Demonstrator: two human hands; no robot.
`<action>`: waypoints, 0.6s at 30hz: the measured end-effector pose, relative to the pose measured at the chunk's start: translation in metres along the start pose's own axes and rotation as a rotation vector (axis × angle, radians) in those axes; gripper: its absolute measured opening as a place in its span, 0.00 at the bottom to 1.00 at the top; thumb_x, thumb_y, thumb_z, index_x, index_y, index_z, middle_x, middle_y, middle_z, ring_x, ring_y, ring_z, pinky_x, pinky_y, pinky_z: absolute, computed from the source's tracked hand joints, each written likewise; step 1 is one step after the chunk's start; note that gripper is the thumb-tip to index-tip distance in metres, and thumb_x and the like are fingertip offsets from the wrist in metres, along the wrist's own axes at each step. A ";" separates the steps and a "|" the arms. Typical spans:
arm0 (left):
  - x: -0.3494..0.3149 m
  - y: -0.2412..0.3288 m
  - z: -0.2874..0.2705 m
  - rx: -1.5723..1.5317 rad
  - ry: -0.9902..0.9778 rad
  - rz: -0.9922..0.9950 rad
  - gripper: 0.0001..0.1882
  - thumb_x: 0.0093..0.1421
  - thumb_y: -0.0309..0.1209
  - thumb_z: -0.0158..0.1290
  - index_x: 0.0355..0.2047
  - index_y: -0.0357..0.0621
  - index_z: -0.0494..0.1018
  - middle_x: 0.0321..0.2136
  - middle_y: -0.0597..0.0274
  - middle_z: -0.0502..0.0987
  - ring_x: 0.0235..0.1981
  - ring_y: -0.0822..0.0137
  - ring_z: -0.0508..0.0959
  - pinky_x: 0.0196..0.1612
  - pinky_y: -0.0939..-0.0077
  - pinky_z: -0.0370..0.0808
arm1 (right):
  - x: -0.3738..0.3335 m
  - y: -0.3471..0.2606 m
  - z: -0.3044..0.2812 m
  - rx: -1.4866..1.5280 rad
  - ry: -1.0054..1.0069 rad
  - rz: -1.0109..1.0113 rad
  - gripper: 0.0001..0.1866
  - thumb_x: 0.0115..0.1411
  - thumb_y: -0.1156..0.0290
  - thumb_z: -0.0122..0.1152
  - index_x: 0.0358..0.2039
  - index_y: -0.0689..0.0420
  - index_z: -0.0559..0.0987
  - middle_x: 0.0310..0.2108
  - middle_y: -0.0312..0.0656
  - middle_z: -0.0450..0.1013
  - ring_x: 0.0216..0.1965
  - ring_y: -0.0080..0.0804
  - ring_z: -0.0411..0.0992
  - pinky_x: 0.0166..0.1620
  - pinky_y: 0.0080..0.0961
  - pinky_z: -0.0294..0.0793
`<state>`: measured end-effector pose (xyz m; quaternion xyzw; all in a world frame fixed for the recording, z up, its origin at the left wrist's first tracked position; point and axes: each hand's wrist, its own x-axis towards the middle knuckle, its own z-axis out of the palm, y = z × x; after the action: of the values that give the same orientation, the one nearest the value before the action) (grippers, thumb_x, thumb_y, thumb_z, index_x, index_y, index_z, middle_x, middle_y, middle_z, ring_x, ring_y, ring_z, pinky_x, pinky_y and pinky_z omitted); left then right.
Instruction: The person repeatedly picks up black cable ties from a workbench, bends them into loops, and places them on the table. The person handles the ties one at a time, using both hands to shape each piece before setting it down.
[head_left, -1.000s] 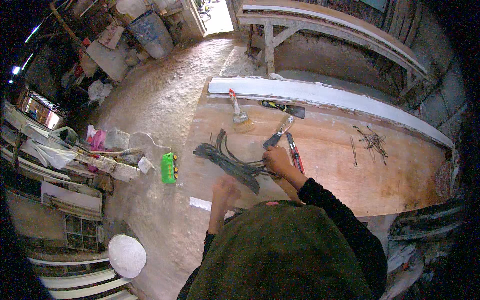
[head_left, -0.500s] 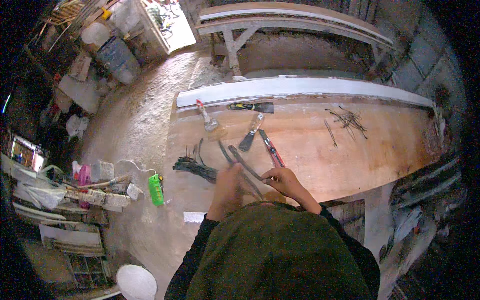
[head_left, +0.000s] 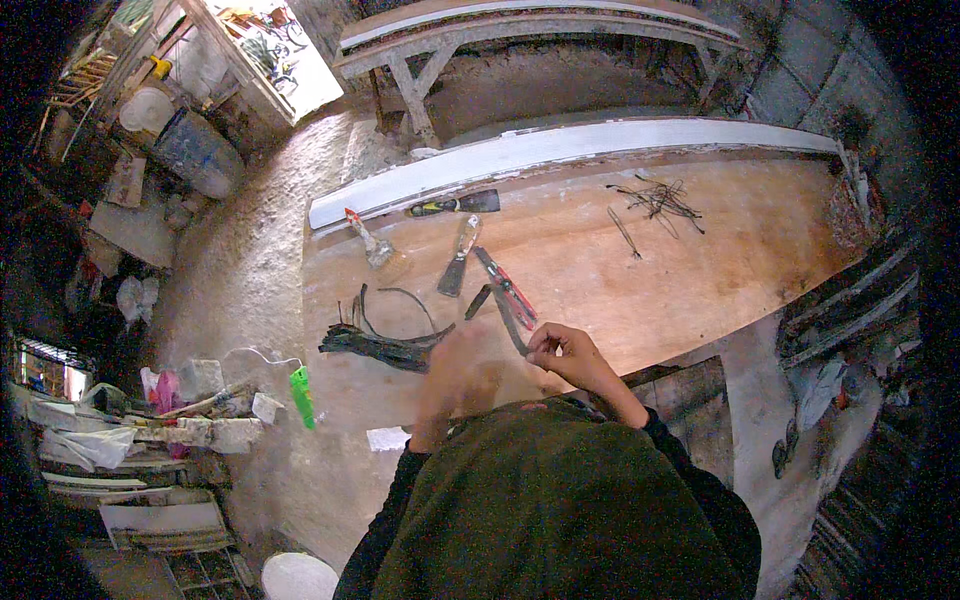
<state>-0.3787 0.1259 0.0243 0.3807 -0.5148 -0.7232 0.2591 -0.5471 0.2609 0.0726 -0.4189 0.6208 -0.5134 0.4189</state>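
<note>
On the wooden tabletop (head_left: 750, 250), my right hand (head_left: 578, 360) pinches a dark flat strip (head_left: 512, 322) between thumb and fingertips. The strip rises from those fingers and bends over at its top toward my left hand (head_left: 462, 365), which is smeared by motion, so its fingers cannot be read. Left of that hand lies a bundle of dark strips (head_left: 372, 345), with several thin ends curling upward. Just beyond the held strip is a red utility knife (head_left: 512, 295). A putty knife (head_left: 460, 258) lies beside it.
Farther back are another putty knife (head_left: 455, 204) and a paintbrush (head_left: 373, 245). Loose thin black strands (head_left: 660, 205) lie at the right. A white board (head_left: 560, 150) runs along the far edge. Left of the table is a bright green object (head_left: 301, 398); a wooden bench (head_left: 540, 28) stands behind.
The whole view has shifted, so the table sits higher and more to the left. The strip held by my right hand now bends sharply at its top; my left hand is more blurred.
</note>
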 end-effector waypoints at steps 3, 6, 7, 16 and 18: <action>-0.014 0.011 0.042 -0.210 -0.220 -0.170 0.15 0.52 0.29 0.47 0.40 0.35 0.64 0.32 0.57 0.71 0.33 0.69 0.71 0.37 0.76 0.69 | -0.006 -0.003 -0.008 0.021 -0.095 -0.004 0.06 0.46 0.74 0.58 0.25 0.60 0.72 0.22 0.31 0.67 0.25 0.16 0.62 0.30 0.14 0.63; -0.017 0.026 0.068 0.007 -0.156 -0.080 0.12 0.53 0.28 0.47 0.37 0.35 0.67 0.28 0.61 0.71 0.28 0.72 0.71 0.33 0.79 0.70 | -0.013 -0.001 -0.020 0.028 -0.159 0.026 0.04 0.47 0.76 0.56 0.25 0.60 0.72 0.23 0.32 0.68 0.25 0.17 0.64 0.30 0.15 0.64; -0.017 0.027 0.074 0.052 -0.145 -0.063 0.11 0.53 0.28 0.47 0.36 0.35 0.67 0.28 0.62 0.71 0.28 0.72 0.71 0.32 0.80 0.70 | -0.016 0.002 -0.025 0.023 -0.169 0.058 0.04 0.47 0.77 0.55 0.25 0.59 0.71 0.23 0.33 0.69 0.25 0.18 0.65 0.30 0.16 0.65; -0.017 0.025 0.110 -0.074 0.006 0.017 0.11 0.51 0.25 0.47 0.36 0.34 0.68 0.30 0.61 0.72 0.28 0.73 0.71 0.32 0.81 0.70 | -0.042 0.008 -0.069 0.018 -0.237 0.078 0.04 0.46 0.79 0.54 0.25 0.58 0.71 0.21 0.34 0.69 0.25 0.19 0.67 0.29 0.17 0.66; -0.021 0.023 0.120 -0.038 0.019 0.027 0.12 0.51 0.25 0.48 0.36 0.33 0.68 0.30 0.61 0.71 0.28 0.73 0.71 0.33 0.80 0.70 | -0.045 0.017 -0.076 -0.023 -0.213 0.053 0.05 0.45 0.75 0.57 0.25 0.58 0.72 0.19 0.32 0.68 0.24 0.17 0.66 0.27 0.16 0.64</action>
<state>-0.4651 0.1996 0.0736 0.3755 -0.5035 -0.7258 0.2807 -0.6070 0.3276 0.0690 -0.4592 0.5894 -0.4478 0.4911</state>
